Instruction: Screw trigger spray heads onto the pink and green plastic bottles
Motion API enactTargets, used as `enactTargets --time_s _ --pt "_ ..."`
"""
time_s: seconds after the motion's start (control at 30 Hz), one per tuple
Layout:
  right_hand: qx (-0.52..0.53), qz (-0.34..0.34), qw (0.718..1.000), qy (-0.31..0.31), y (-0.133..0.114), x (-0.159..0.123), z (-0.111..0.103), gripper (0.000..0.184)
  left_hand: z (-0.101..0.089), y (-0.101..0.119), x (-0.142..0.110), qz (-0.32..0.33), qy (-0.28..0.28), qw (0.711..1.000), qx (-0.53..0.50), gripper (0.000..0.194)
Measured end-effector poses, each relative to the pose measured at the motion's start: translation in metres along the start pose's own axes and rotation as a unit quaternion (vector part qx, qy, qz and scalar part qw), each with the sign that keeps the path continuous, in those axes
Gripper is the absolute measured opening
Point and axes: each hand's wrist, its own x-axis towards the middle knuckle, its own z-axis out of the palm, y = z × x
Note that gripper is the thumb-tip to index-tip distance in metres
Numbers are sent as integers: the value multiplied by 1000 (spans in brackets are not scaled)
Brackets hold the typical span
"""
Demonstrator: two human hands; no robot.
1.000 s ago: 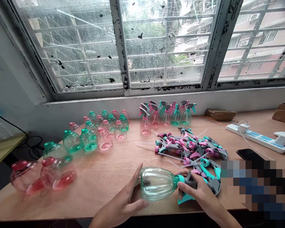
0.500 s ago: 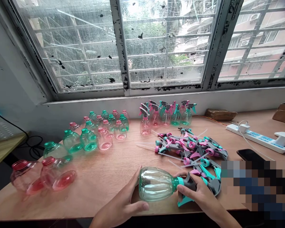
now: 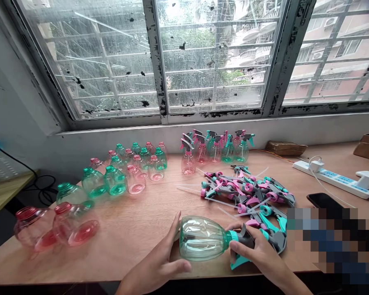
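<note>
the ribbed, clear green plastic bottle (image 3: 201,239) lies tipped on its side between the hands, near the front edge of the pale wood surface (image 3: 135,231), neck pointing right. the right hand (image 3: 262,250) has its grip clamped on the grey-and-turquoise plastic trigger head (image 3: 246,238) at that neck; the left hand (image 3: 160,259) has its grip spread about the base, thumb and fingers apart, though contact there is hard to tell. the step looks like fastening head to neck; the next move seems to call for a steadied bottle and an aligned turn. the jumbled pink, turquoise and grey plastic heap of sprayer tops (image 3: 248,187) crowds the right; open room runs leftward to the topless pink and green plastic bottles (image 3: 115,187).
</note>
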Motion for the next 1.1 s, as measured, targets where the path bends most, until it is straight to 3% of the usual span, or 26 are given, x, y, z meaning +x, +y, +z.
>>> enactTargets --time_s 0.17,0.4,0.63,0.93,1.03,1.1 --pt "6 -1 1000 -3 -3 0 1 36 -1 -4 0 -15 8 999 34 99" --pt "-8 4 1000 -11 2 1 0 36 1 -9 1 35 25 998 44 89" --pt "-8 2 1000 -10 1 1 0 37 4 -3 0 17 10 999 -35 116" --pt "17 1 1000 -12 -5 0 4 40 0 -8 1 39 15 998 43 95" --pt "10 3 1000 -10 -5 0 5 40 2 -7 2 48 6 999 10 87" --pt "8 4 1000 -8 -5 0 5 40 3 -6 2 41 0 999 -20 94"
